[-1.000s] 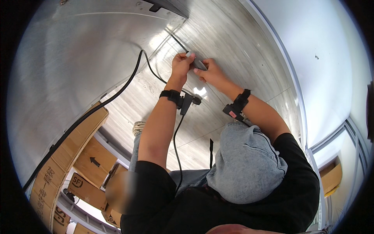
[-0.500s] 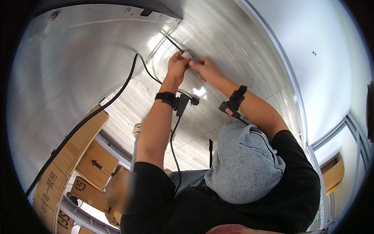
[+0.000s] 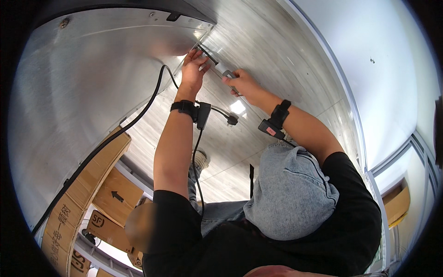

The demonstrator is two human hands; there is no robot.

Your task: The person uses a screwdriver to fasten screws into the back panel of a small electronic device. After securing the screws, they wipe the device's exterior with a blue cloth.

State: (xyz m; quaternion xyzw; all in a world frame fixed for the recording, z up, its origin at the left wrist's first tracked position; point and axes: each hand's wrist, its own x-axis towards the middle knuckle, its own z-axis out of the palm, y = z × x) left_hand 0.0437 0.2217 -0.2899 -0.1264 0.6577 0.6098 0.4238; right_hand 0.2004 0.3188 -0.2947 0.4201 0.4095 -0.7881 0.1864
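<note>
My right hand [image 3: 244,84] is closed around a grey handle-like piece [image 3: 229,76] with a pale, whitish front end; its exact kind cannot be made out. That pale end points at the tip of a thin black cord or rod [image 3: 208,54], which comes out at the lower edge of the metal panel [image 3: 106,60]. Beside this cord, close to the panel's edge, is my left hand [image 3: 194,69], fingers stretched and apart. Whether its fingertips touch the cord is hard to see. Both wrists wear black straps with small black boxes.
A thick black cable [image 3: 138,117] loops along the panel, and a black plug [image 3: 232,120] lies on the pale wood-look floor [image 3: 272,55]. Cardboard boxes [image 3: 117,194] stand at lower left. A white wall [image 3: 369,60] curves along the right. My bent knee [image 3: 290,194] is below the hands.
My left hand has moved away from the pale piece, up and left to the panel's edge. The right hand stays nearly in place, with the grey piece now showing in it.
</note>
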